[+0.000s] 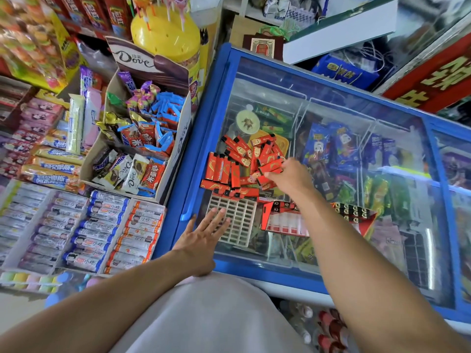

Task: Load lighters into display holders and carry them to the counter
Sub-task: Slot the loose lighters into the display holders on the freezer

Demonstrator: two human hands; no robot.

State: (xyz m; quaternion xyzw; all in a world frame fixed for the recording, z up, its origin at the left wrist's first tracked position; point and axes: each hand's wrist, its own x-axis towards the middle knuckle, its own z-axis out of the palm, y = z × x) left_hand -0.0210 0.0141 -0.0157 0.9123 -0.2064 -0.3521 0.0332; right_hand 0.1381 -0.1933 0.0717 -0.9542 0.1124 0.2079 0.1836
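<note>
A loose pile of red lighters point(237, 164) lies on the glass lid of a blue chest freezer point(331, 154). Just below the pile sits an empty white grid holder point(240, 220). To its right a red display box point(283, 221) holds a row of lighters with black tops. My right hand point(290, 175) rests on the right side of the pile, its fingers closed around one or two red lighters. My left hand point(204, 233) lies flat with fingers spread, its fingertips over the left edge of the white holder.
A Dove carton point(142, 138) full of chocolate bars stands left of the freezer. Trays of candy rolls point(102, 230) fill the shelf at lower left. A second red box point(354, 212) lies behind my right forearm. The freezer's blue frame point(201, 138) borders the lid.
</note>
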